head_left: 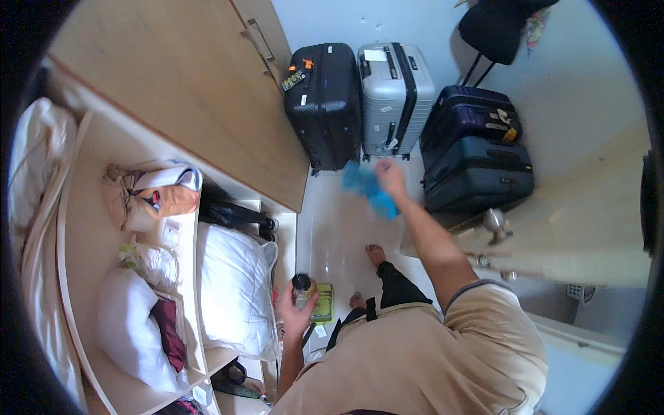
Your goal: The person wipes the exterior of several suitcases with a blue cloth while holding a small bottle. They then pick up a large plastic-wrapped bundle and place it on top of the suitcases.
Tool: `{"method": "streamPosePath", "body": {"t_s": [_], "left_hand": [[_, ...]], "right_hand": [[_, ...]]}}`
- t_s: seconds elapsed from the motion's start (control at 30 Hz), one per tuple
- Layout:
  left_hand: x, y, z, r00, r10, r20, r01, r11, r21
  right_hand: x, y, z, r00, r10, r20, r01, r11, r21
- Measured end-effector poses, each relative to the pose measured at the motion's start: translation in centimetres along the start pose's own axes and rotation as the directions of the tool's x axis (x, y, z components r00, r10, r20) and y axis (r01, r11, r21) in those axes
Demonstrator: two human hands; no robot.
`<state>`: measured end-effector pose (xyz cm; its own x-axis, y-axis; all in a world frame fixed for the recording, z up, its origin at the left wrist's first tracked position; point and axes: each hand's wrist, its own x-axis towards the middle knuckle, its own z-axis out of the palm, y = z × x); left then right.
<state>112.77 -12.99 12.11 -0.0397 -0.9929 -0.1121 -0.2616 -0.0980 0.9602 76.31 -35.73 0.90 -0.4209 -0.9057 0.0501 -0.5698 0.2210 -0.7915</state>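
My left hand [296, 317] is closed around a small clear bottle [301, 296] with a black cap, held upright beside the shelving. Out ahead, with the arm stretched over the floor, my right hand [391, 177] is closed on a bright blue cloth [373, 194]. The cloth hangs from the fingers and is smeared by motion. Below the bottle, a flat yellow-green box [323, 304] shows near my feet, partly hidden by my left hand.
Black [324, 111] and silver [394, 97] suitcases stand against the far wall. Dark suitcases [477, 169] stand to their right. At left, a shelf unit [83, 207] bears a white pillow [235, 290] and folded cloths. A door with a round knob [495, 221] stands at right.
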Motion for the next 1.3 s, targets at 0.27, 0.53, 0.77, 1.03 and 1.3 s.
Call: {"method": "streamPosePath", "body": {"t_s": [0.27,0.53,0.77,1.03,1.3], "left_hand": [[-2.4,1.8,4.4,0.878,0.304,0.371,-0.293,0.952,-0.087],[-9.4,8.5,17.4,0.451,0.371,0.812,-0.384,0.902,-0.199],[-15.8,21.7,28.5,0.077,0.416,0.906,-0.391,0.849,-0.356],[-23.5,44.4,37.9,-0.115,0.987,-0.109,0.021,-0.108,-0.994],[-29.8,53.0,51.3,-0.040,0.961,-0.272,0.140,-0.264,-0.954]], "right_hand": [[-27.4,-8.0,-12.3,0.699,-0.305,0.647,0.387,0.922,0.017],[-41.3,-3.8,-24.9,0.957,-0.138,0.254,0.138,0.990,0.021],[-51.0,4.3,-34.5,0.968,0.203,-0.150,-0.201,0.979,0.029],[-57.3,17.8,-48.0,0.782,0.432,-0.449,-0.417,0.898,0.138],[-54.0,26.8,-62.5,0.703,0.433,-0.564,-0.415,0.894,0.168]]}}
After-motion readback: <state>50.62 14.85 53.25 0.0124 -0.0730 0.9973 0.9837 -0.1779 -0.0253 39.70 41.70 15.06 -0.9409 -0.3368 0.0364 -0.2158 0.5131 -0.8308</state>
